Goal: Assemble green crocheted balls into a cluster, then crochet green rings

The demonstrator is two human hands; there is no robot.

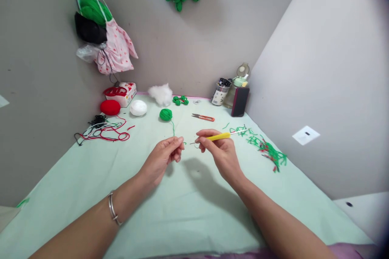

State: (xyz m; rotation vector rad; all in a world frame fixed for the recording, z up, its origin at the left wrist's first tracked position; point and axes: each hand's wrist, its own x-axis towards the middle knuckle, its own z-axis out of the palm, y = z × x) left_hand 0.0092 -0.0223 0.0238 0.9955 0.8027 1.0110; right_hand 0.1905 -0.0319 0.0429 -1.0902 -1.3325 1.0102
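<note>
Head view: I see the left hand [168, 151] raised over the cloth [136, 214], thumb and forefinger pressed together on the green yarn [174, 127], a short end poking past the tips. The yarn runs back to the green ball [165, 114], lying beyond the hands. Right hand [221, 151]: fingers clamped round the yellow hook [218, 137] — held like a pen, thin tip pointing at the left hand, not touching it. I log snips [203, 117] right of the green ball, white ball [138, 108] and red ball [110, 107] left of it; scraps [270, 151] right of the right hand — mostly green, some red.
</note>
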